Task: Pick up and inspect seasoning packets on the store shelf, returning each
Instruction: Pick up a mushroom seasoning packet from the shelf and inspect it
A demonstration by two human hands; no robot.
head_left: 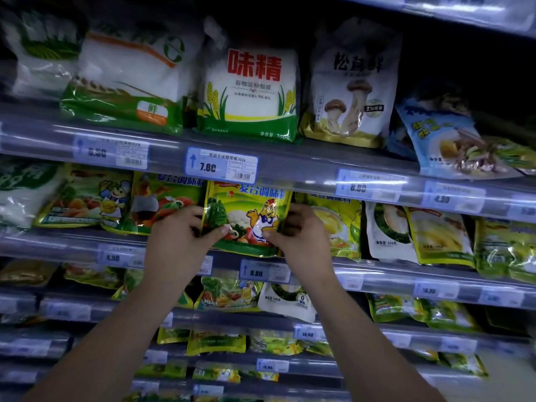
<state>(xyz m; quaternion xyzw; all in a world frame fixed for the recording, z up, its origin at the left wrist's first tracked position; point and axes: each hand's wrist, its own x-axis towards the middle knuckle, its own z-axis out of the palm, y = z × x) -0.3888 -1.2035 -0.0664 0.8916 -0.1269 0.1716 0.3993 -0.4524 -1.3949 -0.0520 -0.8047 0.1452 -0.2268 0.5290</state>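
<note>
Head view, from the bottom of the frame up: my two bare forearms rise toward the middle, and both hands grip one glossy yellow-green plastic seasoning packet with a cartoon chicken [246, 219]. My left hand [177, 242] pinches its left edge, thumb on the front and fingers curled behind; my right hand [301, 242] pinches the right edge the same way. The packet is flat, crinkled and shiny, and stands upright at the centre of the frame on the second shelf from the top, its upper edge tucked behind a white-and-blue paper price tag reading 7.80 [222, 166].

Beyond it, on the top shelf, I count five soft pillow-shaped bags. The clearest are a white-and-green bag with big red characters [249, 91] at upper centre and a white pouch printed with two brown mushrooms [352, 88] just right of it. Clear plastic shelf rails [290, 169] run across the frame.
</note>
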